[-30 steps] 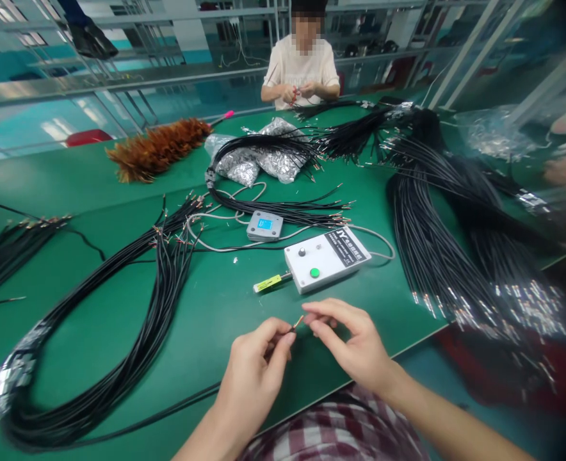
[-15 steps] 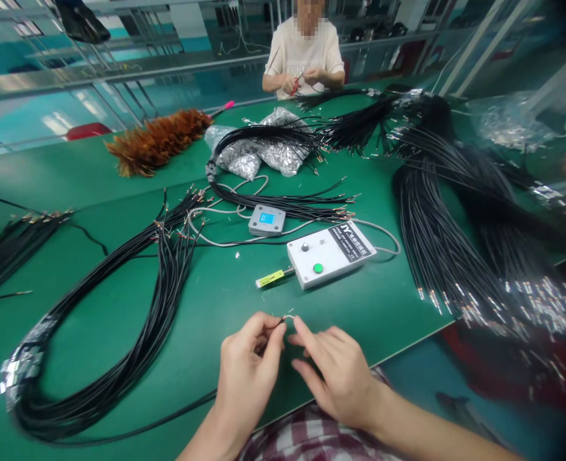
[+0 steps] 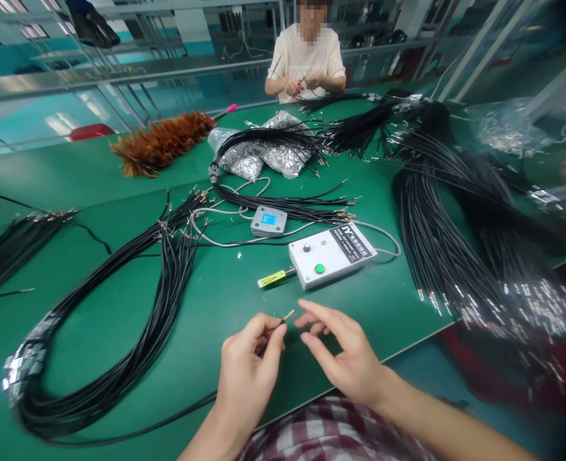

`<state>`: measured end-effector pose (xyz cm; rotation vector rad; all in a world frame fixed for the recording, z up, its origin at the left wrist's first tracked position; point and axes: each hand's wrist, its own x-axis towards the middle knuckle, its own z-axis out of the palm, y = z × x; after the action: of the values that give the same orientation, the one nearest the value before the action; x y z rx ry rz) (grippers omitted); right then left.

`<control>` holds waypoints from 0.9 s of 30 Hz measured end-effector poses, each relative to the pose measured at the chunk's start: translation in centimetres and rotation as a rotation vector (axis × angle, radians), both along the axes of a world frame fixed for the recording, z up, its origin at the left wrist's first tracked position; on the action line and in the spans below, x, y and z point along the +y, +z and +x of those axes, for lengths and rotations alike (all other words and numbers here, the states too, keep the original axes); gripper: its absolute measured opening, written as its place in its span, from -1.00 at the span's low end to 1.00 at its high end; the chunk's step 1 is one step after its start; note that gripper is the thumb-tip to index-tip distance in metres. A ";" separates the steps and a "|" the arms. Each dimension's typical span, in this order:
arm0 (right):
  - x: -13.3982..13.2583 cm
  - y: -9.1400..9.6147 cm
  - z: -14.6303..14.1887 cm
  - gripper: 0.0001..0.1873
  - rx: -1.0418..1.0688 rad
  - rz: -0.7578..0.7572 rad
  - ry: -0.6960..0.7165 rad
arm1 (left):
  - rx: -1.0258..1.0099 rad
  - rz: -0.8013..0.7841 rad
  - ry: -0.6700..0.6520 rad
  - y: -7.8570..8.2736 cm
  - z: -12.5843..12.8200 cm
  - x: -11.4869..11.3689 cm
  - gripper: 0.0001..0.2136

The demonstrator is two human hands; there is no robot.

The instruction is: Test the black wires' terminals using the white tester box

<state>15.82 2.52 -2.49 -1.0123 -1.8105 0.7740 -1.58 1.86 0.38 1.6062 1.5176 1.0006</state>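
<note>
Between thumb and fingertips, my left hand (image 3: pixel 251 358) pinches the end of a black cable (image 3: pixel 182 410). Thin stripped wires, one of them white, stick out past the fingertips. The cable runs left from the hand to a looped bundle of black cables (image 3: pixel 86 397) bound with silvery wrapping. Just right of the wire tips, my right hand (image 3: pixel 343 349) is open, fingers apart, holding nothing. Beyond both hands lies a white box (image 3: pixel 328 259) with a green button, a knob and a yellow-labelled tip pointing left.
Behind the box sit a small grey device (image 3: pixel 268 221) with a blue screen, and bags of silvery parts (image 3: pixel 283 150). A brown feather duster (image 3: pixel 162 141) lies at the back left. Large black cable bundles (image 3: pixel 431 211) fill the right side. A co-worker (image 3: pixel 307 64) sits opposite, holding red-handled scissors or pliers.
My right hand has drawn back from the wire ends and its fingers have spread. The wires now point up and right from my left fingertips. The view has shifted slightly.
</note>
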 end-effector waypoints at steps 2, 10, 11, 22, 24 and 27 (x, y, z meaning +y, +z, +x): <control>0.0 0.0 -0.2 -0.50 0.013 0.004 0.035 | -0.020 -0.013 -0.008 0.0 0.0 0.0 -0.85; -1.0 -0.8 -1.3 -0.45 0.114 -0.109 0.058 | -0.169 -0.219 -0.025 -0.1 -0.2 -0.2 -0.78; -1.0 -0.9 -1.4 -0.43 0.079 -0.071 0.059 | -0.187 -0.238 -0.027 -0.1 -0.2 -0.2 -0.78; -1.2 -0.6 -1.5 -0.44 -0.391 0.296 0.029 | -0.333 -0.327 0.001 0.0 -0.4 0.1 -0.71; -1.1 -0.7 -1.3 -0.45 -0.419 0.303 0.033 | -0.352 -0.336 0.005 0.0 -0.3 0.1 -0.71; -1.1 -0.9 -1.0 -0.45 -0.418 0.302 0.031 | -0.374 -0.348 0.011 0.0 -0.3 0.2 -0.70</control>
<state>14.80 1.44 -3.35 -0.9954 -2.2218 0.3002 -1.87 2.03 0.36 1.1000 1.3531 0.9213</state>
